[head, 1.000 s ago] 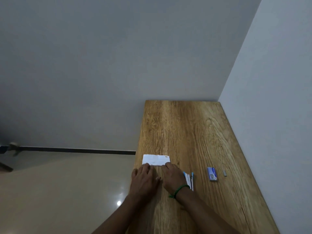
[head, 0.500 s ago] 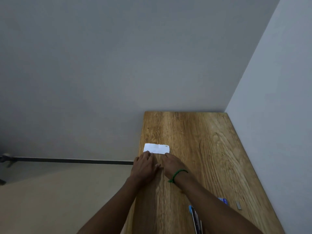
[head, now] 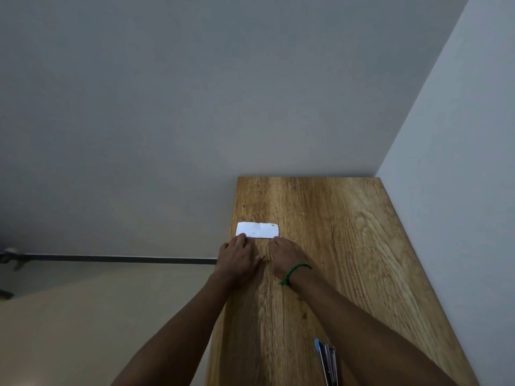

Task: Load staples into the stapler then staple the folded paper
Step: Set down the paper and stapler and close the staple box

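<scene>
Left hand (head: 238, 256) and right hand (head: 287, 254) lie flat, fingertips on near edge of folded paper (head: 257, 230) at far left; stapler (head: 327, 360) sits near-right by right forearm (head: 362, 324), long axis near-far, right hand closer.

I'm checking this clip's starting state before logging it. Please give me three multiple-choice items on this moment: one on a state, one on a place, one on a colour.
1. How do the left hand and right hand meet the folded paper?
A) fingers straight, tips at its near edge
B) both lifting it
C) both far from it

2. Where is the stapler?
A) on the paper
B) in the left hand
C) low in the view, beside the right forearm

3. What colour is the wristband?
A) red
B) green
C) yellow

Answers:
1 A, the fingertips lie flat at the paper's edge.
2 C, it lies by the forearm.
3 B, a green band circles the right wrist.
</scene>
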